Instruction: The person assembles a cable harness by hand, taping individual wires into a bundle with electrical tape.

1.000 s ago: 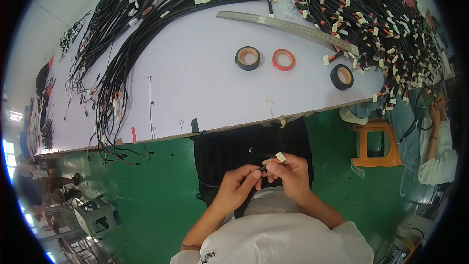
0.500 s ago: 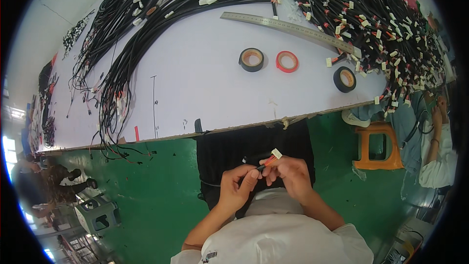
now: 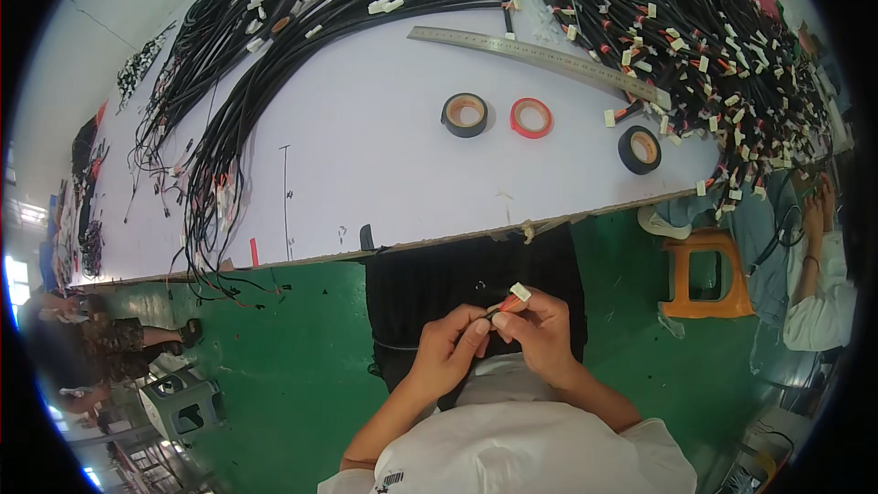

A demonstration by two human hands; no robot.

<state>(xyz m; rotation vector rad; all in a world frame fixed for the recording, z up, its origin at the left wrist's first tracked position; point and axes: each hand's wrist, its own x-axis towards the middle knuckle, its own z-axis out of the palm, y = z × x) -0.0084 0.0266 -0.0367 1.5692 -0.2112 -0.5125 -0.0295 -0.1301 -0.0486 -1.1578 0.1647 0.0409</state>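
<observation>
Above my lap, both hands work on one cable end with a white connector (image 3: 520,292) and short red-orange wires (image 3: 508,305). Thumb and forefinger of my left hand (image 3: 450,348) pinch the dark part of the cable. My right hand (image 3: 543,337) grips the same cable just below the connector, its thumb pressed close to the left fingertips. The connector sticks out above the right fingers, pointing up and to the right. Most of the dark section between the fingertips is hidden by them.
On the white table (image 3: 384,146) lie a steel ruler (image 3: 549,61), black tape rolls (image 3: 465,115) (image 3: 639,150) and a red tape roll (image 3: 531,117). Black cable bundles (image 3: 265,82) spread left; a connector-ended cable heap (image 3: 677,46) lies right. An orange stool (image 3: 704,273) stands near a seated person.
My right thumb and fingers have closed in on the cable beside my left fingertips. A dark piece visible above the left fingers earlier no longer shows. The view has shifted slightly.
</observation>
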